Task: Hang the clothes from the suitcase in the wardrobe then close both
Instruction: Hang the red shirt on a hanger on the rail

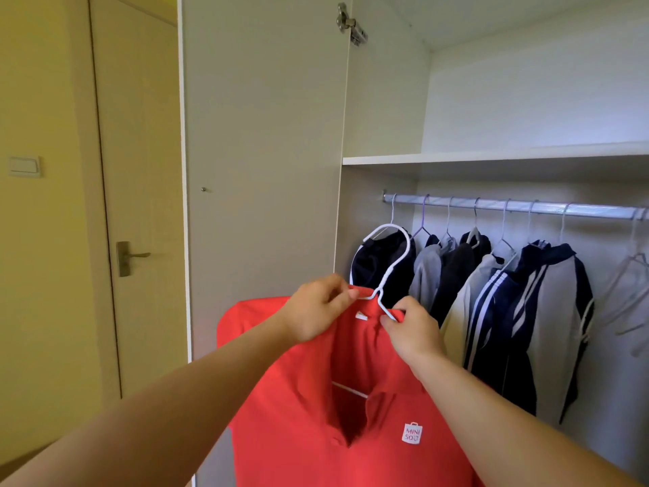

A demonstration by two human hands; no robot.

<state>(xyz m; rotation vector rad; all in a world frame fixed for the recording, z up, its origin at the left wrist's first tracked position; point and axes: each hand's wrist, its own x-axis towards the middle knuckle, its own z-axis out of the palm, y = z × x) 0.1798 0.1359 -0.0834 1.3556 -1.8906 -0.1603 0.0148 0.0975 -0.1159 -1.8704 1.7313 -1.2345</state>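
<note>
A red polo shirt [302, 416] with a small white logo hangs on a white wire hanger [393, 261] held up in front of the open wardrobe. My left hand [316, 307] pinches the shirt's collar and the hanger's left shoulder. My right hand [414, 328] pinches the collar and the hanger's right shoulder. The hanger's hook is below and left of the metal rail [509, 205]. Several dark and grey jackets [509, 311] hang on that rail. The suitcase is out of view.
The wardrobe's left door [263, 152] stands open, just left of the shirt. A shelf [491, 158] runs above the rail. At far left is a room door with a lever handle [131, 256] and a wall switch [24, 166].
</note>
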